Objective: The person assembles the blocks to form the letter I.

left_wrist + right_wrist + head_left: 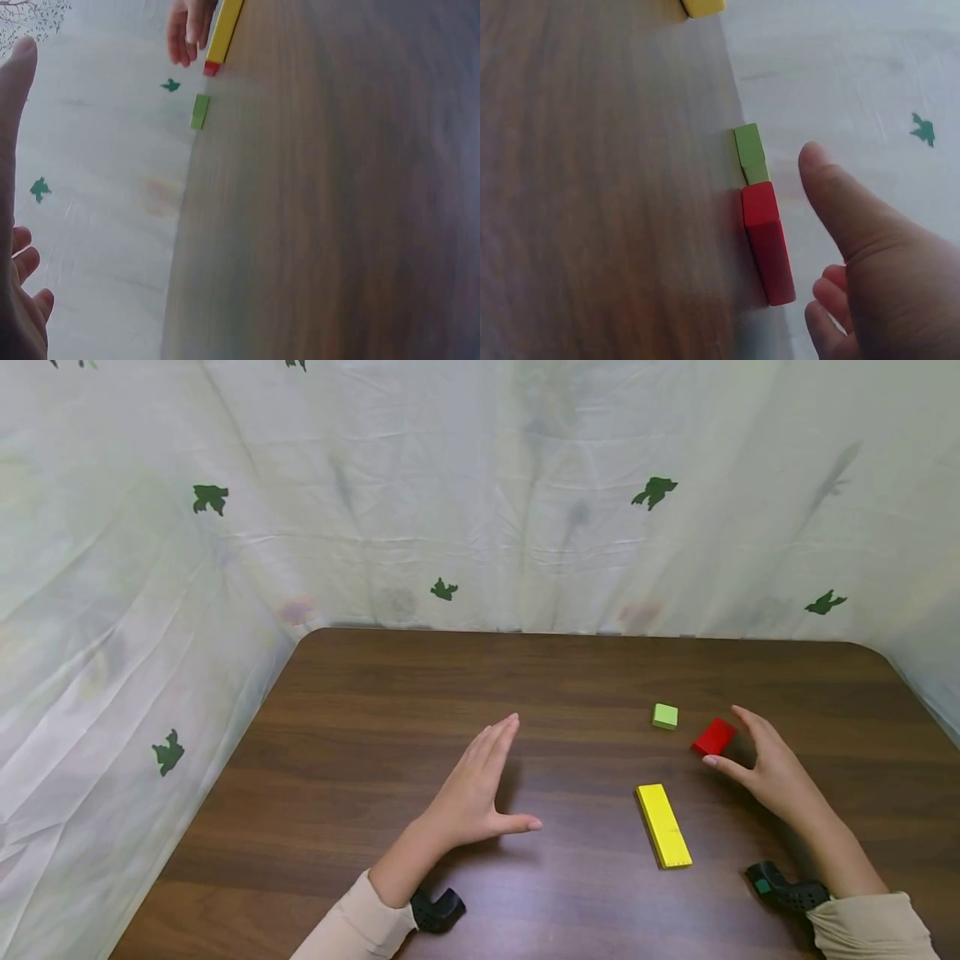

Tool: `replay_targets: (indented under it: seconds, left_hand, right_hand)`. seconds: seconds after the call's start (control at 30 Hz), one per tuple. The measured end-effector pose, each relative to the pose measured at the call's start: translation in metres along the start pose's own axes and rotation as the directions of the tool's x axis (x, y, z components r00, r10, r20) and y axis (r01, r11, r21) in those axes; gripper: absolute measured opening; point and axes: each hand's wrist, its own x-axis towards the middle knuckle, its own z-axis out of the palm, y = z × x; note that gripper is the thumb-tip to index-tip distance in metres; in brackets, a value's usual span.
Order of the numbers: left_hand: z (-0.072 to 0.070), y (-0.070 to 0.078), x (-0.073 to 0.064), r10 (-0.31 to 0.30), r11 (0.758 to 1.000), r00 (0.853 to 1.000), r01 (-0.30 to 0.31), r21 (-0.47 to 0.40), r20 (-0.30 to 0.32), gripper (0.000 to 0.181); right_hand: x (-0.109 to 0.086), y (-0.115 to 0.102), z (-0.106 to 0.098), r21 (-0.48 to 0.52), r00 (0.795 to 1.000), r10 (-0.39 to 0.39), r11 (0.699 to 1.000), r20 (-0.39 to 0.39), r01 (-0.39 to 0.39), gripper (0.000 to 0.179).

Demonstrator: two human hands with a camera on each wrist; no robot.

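A red block (pixel 714 737) lies on the wooden table between the spread thumb and fingers of my right hand (pixel 776 772). In the right wrist view, a gap shows between the thumb and the red block (pixel 767 244). Just left of it sits a small green block (pixel 664 716). Nearer to me lies a long flat yellow block (pixel 663 825). My left hand (pixel 468 797) hovers over the table left of the yellow block, thumb and fingers spread apart, with nothing in it.
The brown table (pixel 337 735) meets a pale curtain (pixel 487 485) with leaf-like green shapes along its back and left edges. A black strap-on device is worn on the left wrist (pixel 438 912) and another on the right wrist (pixel 787 889).
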Motion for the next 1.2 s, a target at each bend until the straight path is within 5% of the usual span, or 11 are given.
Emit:
replay_targets:
  seconds: [0.43,1.2]
  left_hand:
    - [0.019,0.019,0.004,-0.049,0.997,0.998,0.052,-0.063,0.038,0.112]
    - [0.056,0.045,0.019,-0.069,0.998,0.981,0.071,-0.002,0.179,0.111]
  right_hand:
    - [-0.003,0.01,0.004,0.035,1.0,0.003,0.999,-0.021,-0.002,0.083]
    - [-0.003,0.013,0.007,0.003,1.0,0.027,1.0,0.002,-0.027,0.075]
